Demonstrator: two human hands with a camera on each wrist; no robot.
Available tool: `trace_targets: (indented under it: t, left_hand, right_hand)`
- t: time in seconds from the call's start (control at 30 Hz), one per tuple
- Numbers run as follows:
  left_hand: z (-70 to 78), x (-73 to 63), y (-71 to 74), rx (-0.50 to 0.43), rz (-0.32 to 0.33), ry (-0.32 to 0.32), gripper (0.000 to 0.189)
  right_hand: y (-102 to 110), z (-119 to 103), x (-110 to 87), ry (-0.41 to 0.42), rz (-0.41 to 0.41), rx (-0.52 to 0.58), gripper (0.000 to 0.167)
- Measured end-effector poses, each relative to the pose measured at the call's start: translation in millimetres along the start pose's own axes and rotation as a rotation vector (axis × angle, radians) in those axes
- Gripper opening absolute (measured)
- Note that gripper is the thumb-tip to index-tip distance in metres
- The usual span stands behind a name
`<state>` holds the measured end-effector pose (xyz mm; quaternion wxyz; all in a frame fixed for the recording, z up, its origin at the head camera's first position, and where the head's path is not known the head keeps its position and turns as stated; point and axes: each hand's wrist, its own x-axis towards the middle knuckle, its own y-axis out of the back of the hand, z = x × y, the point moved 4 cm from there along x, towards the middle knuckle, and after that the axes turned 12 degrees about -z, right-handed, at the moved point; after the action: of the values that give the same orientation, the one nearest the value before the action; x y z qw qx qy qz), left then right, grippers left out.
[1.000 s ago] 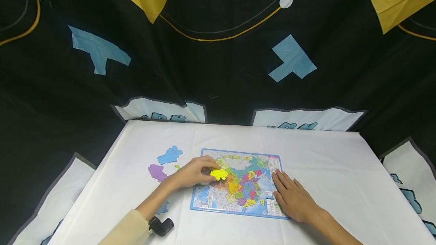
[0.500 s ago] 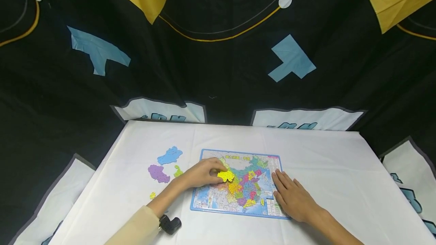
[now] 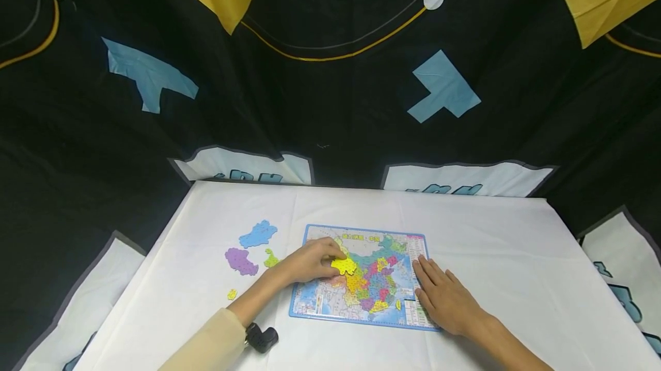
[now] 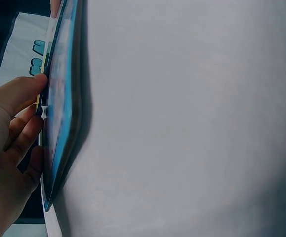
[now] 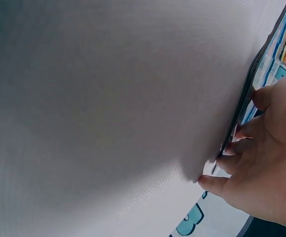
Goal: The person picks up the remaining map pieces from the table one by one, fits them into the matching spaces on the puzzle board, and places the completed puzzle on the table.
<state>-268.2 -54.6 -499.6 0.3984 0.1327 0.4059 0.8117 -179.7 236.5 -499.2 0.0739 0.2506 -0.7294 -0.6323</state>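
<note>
A map puzzle board [image 3: 341, 308] with a blue border lies on the white table. Over its left-centre part, my left hand [image 3: 312, 261] pinches a bright yellow puzzle piece [image 3: 343, 266] between thumb and fingers, close over the printed map. In the left wrist view, that hand's thumb [image 4: 31, 86] and fingers are at the board's face. My right hand [image 3: 446, 299] rests with straight fingers on the board's right edge; the right wrist view shows its fingertips [image 5: 222, 162] along that edge.
Left of the board lie loose puzzle pieces: a blue one [image 3: 258, 234], a purple one [image 3: 241, 261], a green one [image 3: 271, 258] beside the left forearm and a small yellow one [image 3: 232, 294]. A black wrist device [image 3: 261, 338] sits at the left sleeve. A black curtain [image 3: 330, 113] hangs behind the table.
My left hand has moved right across the board with the yellow piece, then shifted only slightly. The green and small yellow pieces came into fuller view. My right hand has stayed put.
</note>
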Motion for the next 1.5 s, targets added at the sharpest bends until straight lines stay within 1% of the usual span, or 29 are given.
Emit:
trace_targets:
  t: [0.17, 0.37, 0.57, 0.83, 1.03, 1.27, 1.5]
  left_hand:
    - [2.5, 0.7, 0.2, 0.011, 0.003, -0.006, 0.03]
    - [2.8, 0.9, 0.0, 0.033, -0.003, 0.02, 0.032]
    - [3.2, 1.4, 2.8, 0.018, 0.002, 0.031, 0.032]
    - [3.9, 0.8, 2.4, 0.005, -0.003, 0.023, 0.031]
    - [3.9, 0.9, 3.6, 0.006, 0.003, 0.01, 0.031]
    - [4.8, 0.6, 3.4, -0.009, -0.006, 0.025, 0.031]
    - [6.0, 2.8, 3.1, 0.012, -0.009, 0.014, 0.03]
  right_hand:
    - [1.7, -0.9, -0.8, 0.008, 0.011, -0.005, 0.056]
    - [1.6, -0.5, -0.5, -0.004, -0.016, 0.028, 0.057]
    - [2.2, 0.4, 0.3, -0.009, -0.019, 0.017, 0.058]
    - [1.0, 0.9, 0.4, -0.015, -0.025, 0.02, 0.058]
    - [0.1, 1.6, 1.2, -0.007, -0.01, 0.011, 0.058]
    - [0.2, 0.4, 0.2, 0.0, -0.013, 0.012, 0.057]
    - [3.3, 0.7, 0.0, -0.004, 0.0, 0.01, 0.057]
